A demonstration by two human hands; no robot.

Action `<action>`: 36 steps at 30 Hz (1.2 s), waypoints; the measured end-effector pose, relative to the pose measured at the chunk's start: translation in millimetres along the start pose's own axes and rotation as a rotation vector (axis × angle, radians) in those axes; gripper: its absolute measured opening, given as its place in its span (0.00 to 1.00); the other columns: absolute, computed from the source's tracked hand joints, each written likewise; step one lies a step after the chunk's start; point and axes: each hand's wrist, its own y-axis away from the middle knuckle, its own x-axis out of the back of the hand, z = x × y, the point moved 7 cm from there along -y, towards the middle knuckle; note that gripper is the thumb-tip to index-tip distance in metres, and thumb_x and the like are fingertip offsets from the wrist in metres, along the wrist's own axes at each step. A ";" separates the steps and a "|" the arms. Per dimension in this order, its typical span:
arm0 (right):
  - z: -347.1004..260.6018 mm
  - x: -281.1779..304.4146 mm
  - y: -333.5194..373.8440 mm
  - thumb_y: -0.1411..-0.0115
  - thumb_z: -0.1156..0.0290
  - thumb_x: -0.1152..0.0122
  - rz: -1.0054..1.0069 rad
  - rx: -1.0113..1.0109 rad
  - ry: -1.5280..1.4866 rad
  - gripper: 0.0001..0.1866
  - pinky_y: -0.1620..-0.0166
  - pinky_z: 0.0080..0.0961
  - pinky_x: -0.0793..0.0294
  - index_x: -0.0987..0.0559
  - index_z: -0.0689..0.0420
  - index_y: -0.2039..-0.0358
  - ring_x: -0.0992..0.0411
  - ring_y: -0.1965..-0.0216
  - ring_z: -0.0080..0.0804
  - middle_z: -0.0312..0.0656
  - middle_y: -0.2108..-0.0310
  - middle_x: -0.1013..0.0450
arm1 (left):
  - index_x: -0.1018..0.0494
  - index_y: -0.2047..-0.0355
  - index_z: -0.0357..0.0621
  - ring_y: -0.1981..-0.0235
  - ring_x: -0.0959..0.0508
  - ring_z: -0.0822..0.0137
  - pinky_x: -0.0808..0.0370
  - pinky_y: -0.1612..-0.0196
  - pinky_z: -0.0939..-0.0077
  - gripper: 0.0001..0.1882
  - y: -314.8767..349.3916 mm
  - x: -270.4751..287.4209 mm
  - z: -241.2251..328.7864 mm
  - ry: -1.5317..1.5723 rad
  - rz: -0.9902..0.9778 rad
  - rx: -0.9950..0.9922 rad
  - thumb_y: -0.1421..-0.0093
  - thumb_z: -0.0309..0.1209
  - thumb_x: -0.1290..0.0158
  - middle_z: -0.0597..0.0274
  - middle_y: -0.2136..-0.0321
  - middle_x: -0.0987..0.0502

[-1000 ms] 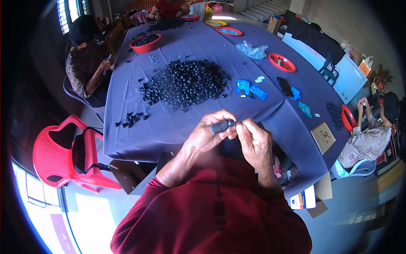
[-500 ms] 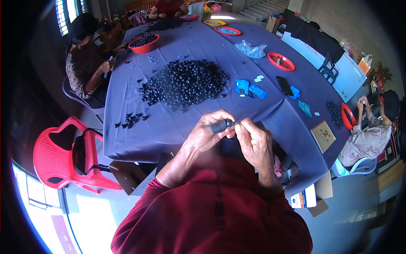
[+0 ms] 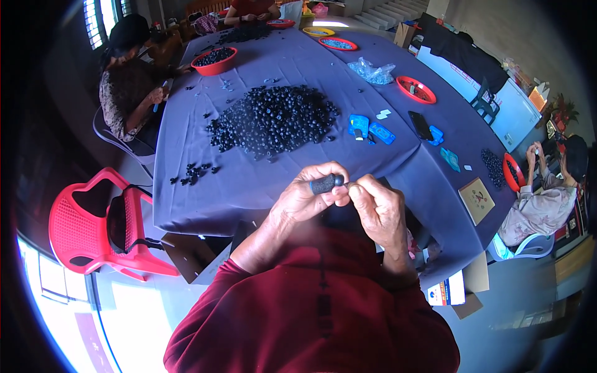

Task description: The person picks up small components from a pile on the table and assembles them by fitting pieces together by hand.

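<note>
The left hand (image 3: 303, 200) has its grip closed on a round black piece (image 3: 339, 179), and a dark, rough tube (image 3: 323, 184) sits right next to it. I cannot tell if the tube is held or worn on the thumb. The right hand (image 3: 380, 210) has its grip pinched tight, thumb against finger, on a tiny dark bit (image 3: 347, 185) just beside the black piece. The bit is too small to say what it is. So the black piece is up between the two hands, in front of the red shirt (image 3: 273, 311) and by the near edge of the table (image 3: 249, 186). Past the hands, a big heap of little black parts (image 3: 273, 121) lies on the table's blue-gray cloth, with a small bunch (image 3: 194, 174) near the left corner. Behind the heap is a red bowl (image 3: 216, 71) full of dark parts. To the right of the heap are two blue packs (image 3: 381, 133), a black phone (image 3: 420, 125) and a clear bag (image 3: 373, 72) with pale blue bits in it. A red chair (image 3: 78, 230) stands on the left. One person (image 3: 124, 93) sits at the left side, another person (image 3: 538, 211) at the right.
</note>
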 end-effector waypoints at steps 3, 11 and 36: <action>-4.8 4.5 2.1 0.40 0.70 0.50 0.061 -0.014 0.013 0.10 0.78 0.18 0.37 0.27 0.63 0.74 0.36 0.82 0.19 0.39 0.82 0.30 | 0.34 0.66 0.29 0.76 0.36 0.76 0.36 0.70 0.78 0.15 -0.2 -1.8 -5.8 0.148 -0.041 0.029 0.45 0.31 0.47 0.59 0.74 0.33; -8.0 3.7 2.3 0.41 0.71 0.49 0.071 0.006 0.098 0.09 0.80 0.20 0.39 0.28 0.62 0.75 0.38 0.84 0.21 0.40 0.85 0.35 | 0.34 0.66 0.29 0.76 0.35 0.74 0.35 0.70 0.78 0.14 0.8 0.6 -5.8 0.137 -0.069 0.040 0.45 0.30 0.48 0.58 0.74 0.33; -1.7 4.3 1.6 0.42 0.71 0.48 0.049 0.018 0.217 0.10 0.80 0.25 0.39 0.30 0.61 0.78 0.37 0.86 0.32 0.43 0.86 0.36 | 0.34 0.65 0.27 0.75 0.34 0.74 0.35 0.70 0.78 0.18 0.2 4.0 -6.3 0.014 -0.041 0.067 0.45 0.34 0.47 0.59 0.74 0.33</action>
